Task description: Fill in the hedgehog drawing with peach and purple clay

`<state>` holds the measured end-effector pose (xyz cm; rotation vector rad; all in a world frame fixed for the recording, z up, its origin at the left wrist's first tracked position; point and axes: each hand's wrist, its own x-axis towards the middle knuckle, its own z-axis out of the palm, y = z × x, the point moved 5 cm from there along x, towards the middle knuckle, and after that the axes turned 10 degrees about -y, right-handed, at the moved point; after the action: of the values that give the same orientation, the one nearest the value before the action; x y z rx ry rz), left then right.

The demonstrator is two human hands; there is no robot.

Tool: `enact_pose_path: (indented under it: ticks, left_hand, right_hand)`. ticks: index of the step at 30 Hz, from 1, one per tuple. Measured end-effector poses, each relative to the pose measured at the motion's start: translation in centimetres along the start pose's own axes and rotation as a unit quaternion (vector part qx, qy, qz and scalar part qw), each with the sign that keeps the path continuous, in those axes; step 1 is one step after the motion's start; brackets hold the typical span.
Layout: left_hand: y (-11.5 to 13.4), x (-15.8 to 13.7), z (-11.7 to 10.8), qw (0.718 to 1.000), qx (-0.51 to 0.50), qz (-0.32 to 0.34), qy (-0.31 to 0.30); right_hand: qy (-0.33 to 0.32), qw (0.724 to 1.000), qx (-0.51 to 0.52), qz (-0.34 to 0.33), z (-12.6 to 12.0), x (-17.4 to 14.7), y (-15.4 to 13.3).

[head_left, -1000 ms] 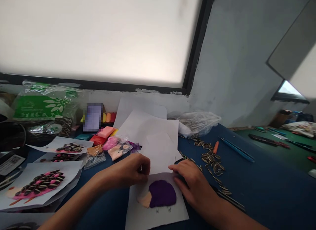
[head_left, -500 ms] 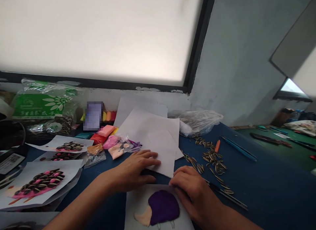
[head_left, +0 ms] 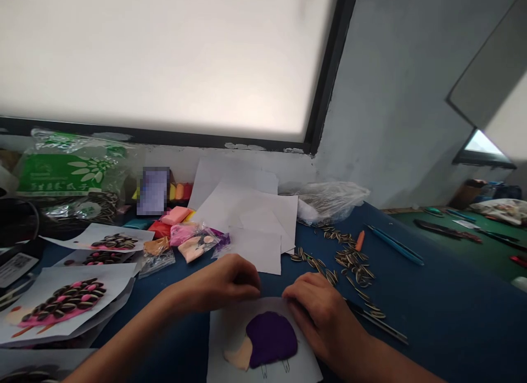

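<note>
Before me lies a white sheet of paper with a purple clay body, a peach clay head and drawn legs, forming a hedgehog-like figure. My right hand is closed on the sheet's upper right edge, its fingertips curled over the paper. My left hand hovers by the top left edge with fingers bent in and the thumb close to them; whatever may be between them is hidden. Beyond it are loose white papers.
Finished seed-and-clay pictures are stacked at left. Behind them sit clay packets and a green seed bag. Sunflower seeds, an orange clay stick, blue tweezers and a slim metal tool lie at right.
My left hand has come off the loose white papers, its spread fingers now curled in. The nearest loose paper has shifted leftward and away from me. My right hand has stayed at the sheet's edge.
</note>
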<state>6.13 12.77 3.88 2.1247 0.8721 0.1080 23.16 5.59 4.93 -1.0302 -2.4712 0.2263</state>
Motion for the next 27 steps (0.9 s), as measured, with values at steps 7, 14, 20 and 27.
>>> enact_pose_path:
  ticks: [7, 14, 20, 27]
  left_hand:
    - [-0.3, -0.4, 0.5, 0.997, -0.03, -0.006, -0.072]
    - [-0.7, 0.0, 0.7, 0.997, -0.049, -0.011, -0.063]
    - [0.4, -0.8, -0.3, 0.991, -0.099, 0.017, -0.089]
    - [0.1, -0.2, 0.5, 0.994, -0.08, -0.017, -0.067]
  right_hand:
    - [-0.002, 0.999, -0.036, 0.014, 0.4, -0.3, -0.2]
    - [-0.001, 0.999, -0.046, 0.03, 0.2, -0.7, -0.3]
    - [0.018, 0.998, 0.034, 0.039, -1.1, -0.4, 0.2]
    - [0.044, 0.999, -0.016, -0.004, -1.2, -0.5, -0.4]
